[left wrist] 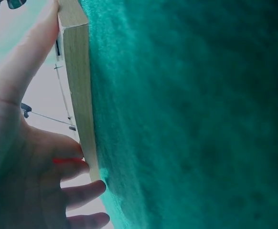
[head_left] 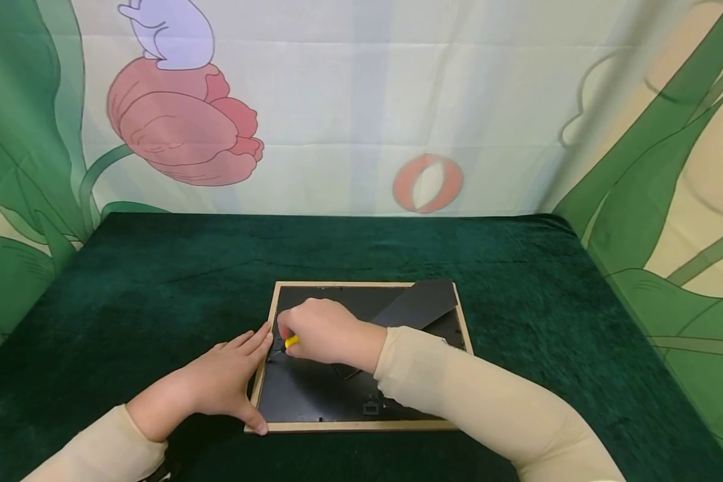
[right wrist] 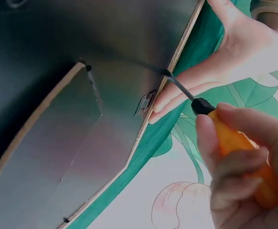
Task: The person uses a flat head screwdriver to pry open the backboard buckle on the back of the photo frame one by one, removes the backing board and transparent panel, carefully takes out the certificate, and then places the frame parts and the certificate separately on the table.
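Screwdriver (right wrist: pixel 230 138) is being gripped in R hand (head_left: pixel 328 331) nr frame (head_left: pixel 313 426) edge; L hand (head_left: pixel 229 375), fingers spread, is prob. steadying frame.

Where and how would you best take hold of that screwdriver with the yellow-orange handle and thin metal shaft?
Probably by its thick yellow-orange handle, coming from the butt end, opposite the thin metal shaft. The handle is broad enough for the right hand to curl round, while the shaft is slender and points at the black-backed wooden frame.
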### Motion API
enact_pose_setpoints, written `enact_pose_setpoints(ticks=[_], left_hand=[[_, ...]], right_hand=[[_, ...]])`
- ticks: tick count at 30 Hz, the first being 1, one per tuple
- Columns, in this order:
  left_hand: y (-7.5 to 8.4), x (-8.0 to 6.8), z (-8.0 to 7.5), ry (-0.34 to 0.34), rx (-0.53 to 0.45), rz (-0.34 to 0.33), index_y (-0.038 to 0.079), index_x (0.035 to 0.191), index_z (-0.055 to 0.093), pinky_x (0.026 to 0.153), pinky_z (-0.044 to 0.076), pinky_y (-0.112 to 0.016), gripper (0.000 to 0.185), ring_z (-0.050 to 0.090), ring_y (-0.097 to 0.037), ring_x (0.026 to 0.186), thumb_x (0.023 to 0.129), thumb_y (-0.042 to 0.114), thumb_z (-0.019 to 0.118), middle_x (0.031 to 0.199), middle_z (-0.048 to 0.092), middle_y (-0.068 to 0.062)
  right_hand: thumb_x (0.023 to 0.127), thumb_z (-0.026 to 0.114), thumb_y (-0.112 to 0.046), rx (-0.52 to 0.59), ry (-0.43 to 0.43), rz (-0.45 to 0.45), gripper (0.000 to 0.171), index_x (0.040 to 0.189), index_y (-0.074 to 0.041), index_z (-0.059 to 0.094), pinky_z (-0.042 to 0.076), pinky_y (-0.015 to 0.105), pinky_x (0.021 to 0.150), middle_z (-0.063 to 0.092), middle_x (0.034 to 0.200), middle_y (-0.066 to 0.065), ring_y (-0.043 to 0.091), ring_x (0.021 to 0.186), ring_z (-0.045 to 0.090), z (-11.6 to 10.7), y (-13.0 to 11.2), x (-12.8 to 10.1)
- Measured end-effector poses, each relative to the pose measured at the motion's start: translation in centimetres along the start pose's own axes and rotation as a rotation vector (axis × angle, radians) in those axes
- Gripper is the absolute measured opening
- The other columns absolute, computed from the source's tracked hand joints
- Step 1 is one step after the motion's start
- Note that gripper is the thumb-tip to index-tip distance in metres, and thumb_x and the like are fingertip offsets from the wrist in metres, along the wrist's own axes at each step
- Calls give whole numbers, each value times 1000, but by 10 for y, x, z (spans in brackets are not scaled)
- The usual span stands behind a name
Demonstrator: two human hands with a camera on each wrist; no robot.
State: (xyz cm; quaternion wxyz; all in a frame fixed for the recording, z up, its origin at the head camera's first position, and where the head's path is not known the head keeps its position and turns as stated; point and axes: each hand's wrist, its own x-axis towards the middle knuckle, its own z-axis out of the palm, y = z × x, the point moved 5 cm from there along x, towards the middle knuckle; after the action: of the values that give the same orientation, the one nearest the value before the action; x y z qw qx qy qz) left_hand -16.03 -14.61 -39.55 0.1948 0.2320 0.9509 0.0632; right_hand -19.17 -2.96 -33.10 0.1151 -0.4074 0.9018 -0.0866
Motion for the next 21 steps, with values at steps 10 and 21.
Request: enact_pose_setpoints(ticks=[10,21], left_hand=[[0,0,3,1,-29,10,9,135,19,91,22,-54,126,14,-31,124,36,76,57,141,8,-5],[-2,-1,2,4,-21,10,8,135,20,90,22,-55,126,15,-32,123,36,77,57,141,8,-6]], right_hand=[[81,55,-9,696,-91,54,17,98,-5,56,44,18,68,58,92,0,9,76,56,13,28,-9],[87,46,-31,993,-131,157,38,110,-2,54,48,25,64,58,92,2,12,76,60,21,28,-4]])
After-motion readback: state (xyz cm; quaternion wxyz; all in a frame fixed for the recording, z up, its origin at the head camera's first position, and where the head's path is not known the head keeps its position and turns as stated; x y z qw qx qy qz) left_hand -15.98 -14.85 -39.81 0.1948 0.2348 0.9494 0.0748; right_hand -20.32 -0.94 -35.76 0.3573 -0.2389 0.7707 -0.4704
